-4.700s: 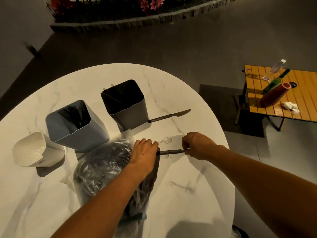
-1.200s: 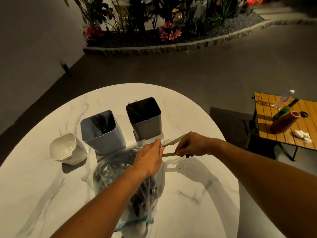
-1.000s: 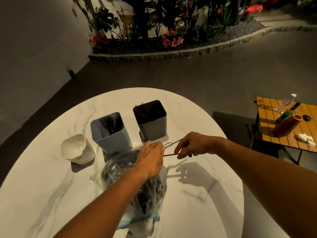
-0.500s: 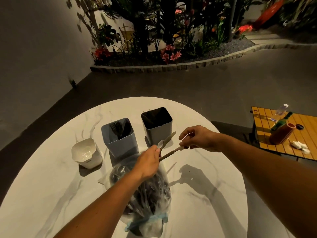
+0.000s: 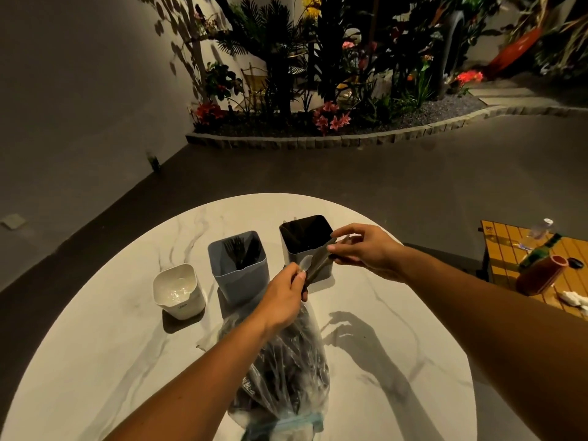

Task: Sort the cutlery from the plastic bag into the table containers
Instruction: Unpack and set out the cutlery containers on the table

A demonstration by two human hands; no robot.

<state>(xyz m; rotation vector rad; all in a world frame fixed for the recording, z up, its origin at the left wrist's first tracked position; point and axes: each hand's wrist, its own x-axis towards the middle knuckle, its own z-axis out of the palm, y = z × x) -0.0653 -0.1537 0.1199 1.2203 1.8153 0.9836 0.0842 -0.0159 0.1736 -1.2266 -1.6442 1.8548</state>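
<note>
A clear plastic bag (image 5: 286, 364) full of dark cutlery lies on the white marble table (image 5: 397, 361) in front of me. My left hand (image 5: 284, 296) grips the bag's open top and pinches a clear plastic spoon (image 5: 306, 263). My right hand (image 5: 366, 251) holds dark knives (image 5: 319, 264) by their handles, blades angled down toward my left hand, just in front of the dark grey container (image 5: 305, 246). To its left stands a blue-grey container (image 5: 238, 262) with black forks in it, then a white container (image 5: 178, 291).
The table's round edge curves close on the right. A low wooden side table (image 5: 509, 249) with bottles, a red cylinder and crumpled tissue stands further right. A planter bed with flowers (image 5: 331, 119) lies across the dark floor behind.
My right hand picked a knife off the table, joined it with the one pulled from the bag, and lifted them toward the dark grey container. My left hand rose with the clear spoon.
</note>
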